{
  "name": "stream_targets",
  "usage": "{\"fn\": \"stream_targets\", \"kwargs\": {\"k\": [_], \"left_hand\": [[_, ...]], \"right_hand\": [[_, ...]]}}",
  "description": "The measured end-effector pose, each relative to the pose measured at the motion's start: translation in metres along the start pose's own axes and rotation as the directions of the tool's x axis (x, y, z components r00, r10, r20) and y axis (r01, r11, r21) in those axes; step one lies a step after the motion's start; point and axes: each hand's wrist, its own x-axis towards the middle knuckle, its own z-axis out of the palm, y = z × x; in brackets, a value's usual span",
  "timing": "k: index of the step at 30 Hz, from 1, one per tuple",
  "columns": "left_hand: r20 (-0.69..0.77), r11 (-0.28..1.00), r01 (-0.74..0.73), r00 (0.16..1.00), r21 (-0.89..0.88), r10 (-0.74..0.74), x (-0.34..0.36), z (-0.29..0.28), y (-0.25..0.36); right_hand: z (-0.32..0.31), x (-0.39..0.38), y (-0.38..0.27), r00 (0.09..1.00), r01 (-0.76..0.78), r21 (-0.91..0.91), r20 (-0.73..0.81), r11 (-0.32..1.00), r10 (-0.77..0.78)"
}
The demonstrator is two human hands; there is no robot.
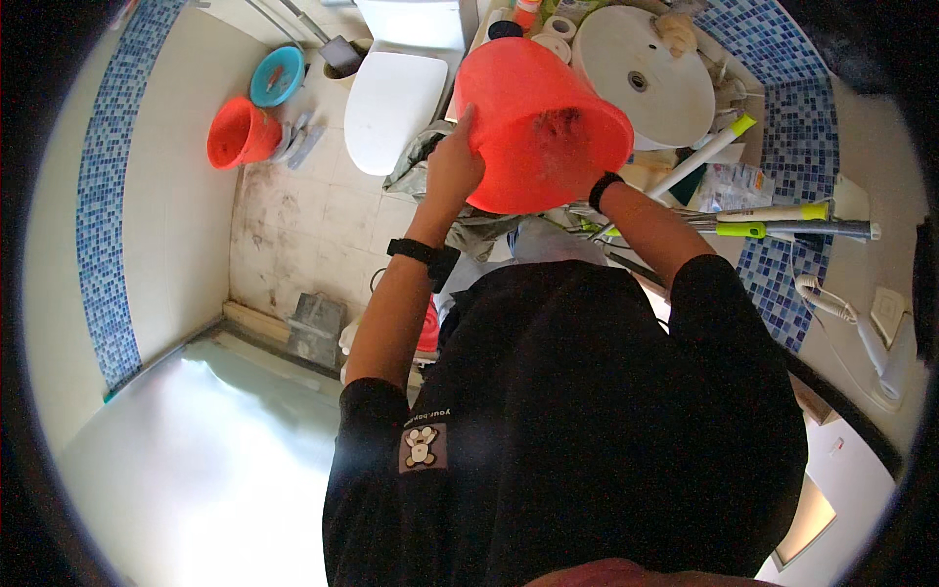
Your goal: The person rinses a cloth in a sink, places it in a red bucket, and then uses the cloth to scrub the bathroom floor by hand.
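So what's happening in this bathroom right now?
A person in a black shirt holds a red bucket up in front of them with both hands. The left hand presses against its side; the right hand is mostly hidden behind it, only the wrist with a black band showing. The bucket is tilted, between the closed toilet and the white sink. A second red bucket stands on the floor by the wall.

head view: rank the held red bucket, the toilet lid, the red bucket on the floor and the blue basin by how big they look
1. held red bucket, though it is nearest the camera
2. toilet lid
3. floor red bucket
4. blue basin; close to the floor bucket, so unsure
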Motion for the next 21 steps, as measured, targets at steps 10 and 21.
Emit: {"fn": "stream_targets", "kwargs": {"k": [10,21], "left_hand": [[0.009,0.973,0.228,0.974,0.033,-0.228,0.008,-0.013,0.023],[0.095,0.967,0.251,0.963,0.033,-0.253,0.020,-0.047,-0.018]], "right_hand": [[-0.018,-0.015,-0.050,0.908,0.204,-0.116,0.393,0.972,-0.144],[-0.048,-0.026,-0.074,0.924,0.336,-0.021,0.199,0.942,-0.326]]}}
